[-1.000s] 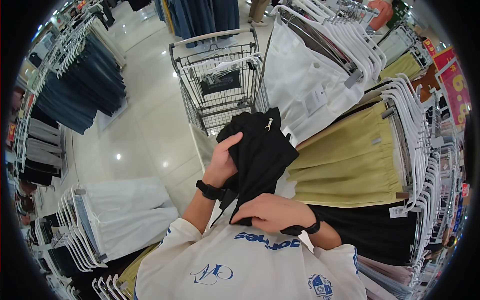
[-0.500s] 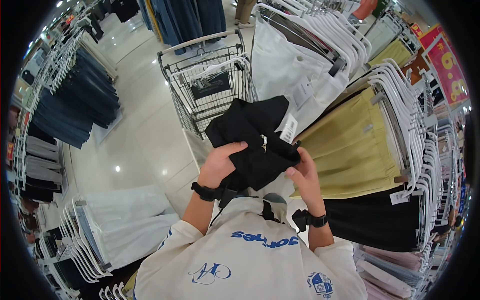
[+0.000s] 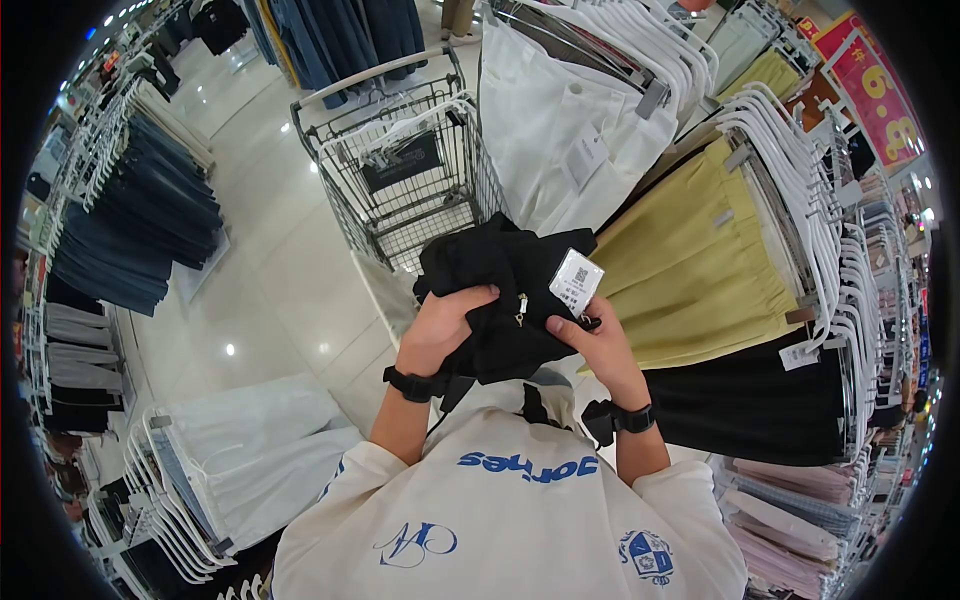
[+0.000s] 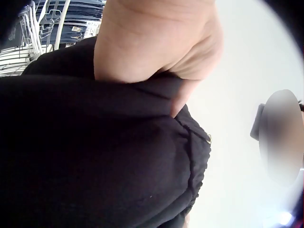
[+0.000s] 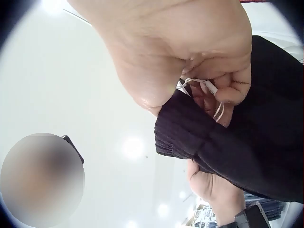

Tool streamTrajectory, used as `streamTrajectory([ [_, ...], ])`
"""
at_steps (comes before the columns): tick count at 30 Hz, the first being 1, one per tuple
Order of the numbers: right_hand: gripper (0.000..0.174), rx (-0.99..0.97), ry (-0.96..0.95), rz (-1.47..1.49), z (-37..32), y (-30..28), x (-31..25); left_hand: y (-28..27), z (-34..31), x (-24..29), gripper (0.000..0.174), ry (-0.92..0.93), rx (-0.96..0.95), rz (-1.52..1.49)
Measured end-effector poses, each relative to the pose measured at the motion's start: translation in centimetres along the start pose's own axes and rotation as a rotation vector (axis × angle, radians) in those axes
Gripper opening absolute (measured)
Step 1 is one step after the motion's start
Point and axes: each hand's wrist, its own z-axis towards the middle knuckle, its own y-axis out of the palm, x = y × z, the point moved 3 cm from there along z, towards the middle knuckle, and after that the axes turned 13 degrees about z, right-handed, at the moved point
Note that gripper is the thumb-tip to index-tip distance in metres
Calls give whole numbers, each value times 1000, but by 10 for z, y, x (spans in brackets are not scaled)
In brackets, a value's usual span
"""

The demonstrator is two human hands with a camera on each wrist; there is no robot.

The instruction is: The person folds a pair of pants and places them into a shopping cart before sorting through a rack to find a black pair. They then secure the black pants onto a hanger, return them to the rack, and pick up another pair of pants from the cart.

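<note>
A bunched black garment with a gathered elastic waistband is held in front of my chest. My left hand grips its left side, thumb on top of the cloth and the other fingers hidden beneath. At the right edge my right hand pinches the waistband with the thumb above. A white printed tag stands up beside that thumb, and a thin tag string runs by the right fingers in the right wrist view. A small gold-and-white trim hangs between the hands.
A wire shopping cart stands just ahead, with white hangers across it. Yellow-green bottoms and white bottoms hang on the right rack. White trousers hang at lower left, dark denim beyond the tiled aisle.
My right hand has moved from the garment's lower end near my chest to its right edge. The garment is turned and bunched up, and its white tag has come into view.
</note>
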Motion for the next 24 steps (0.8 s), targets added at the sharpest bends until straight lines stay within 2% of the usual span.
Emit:
streamTrajectory([
  [3, 41, -3, -5, 11, -1, 2, 3, 3, -1, -2, 32, -4, 52, 17],
  [8, 41, 8, -13, 17, -8, 0, 2, -11, 9, -23, 31, -61, -45, -39],
  [9, 41, 31, -79, 2, -8, -3, 4, -5, 7, -20, 31, -67, -50, -40],
  [13, 42, 14, -255, -41, -8, -7, -1, 24, 4, -14, 40, 1, -72, 134],
  [18, 47, 26, -228, -153, -9, -12, 1, 37, 9, -17, 56, 121, -105, 337],
  [21, 54, 79, -255, -65, -6, -14, 7, 35, 10, -19, 51, 139, -100, 332],
  [24, 62, 372, -491, -390, -9, -15, -4, 33, 8, -20, 48, 149, -83, 378],
])
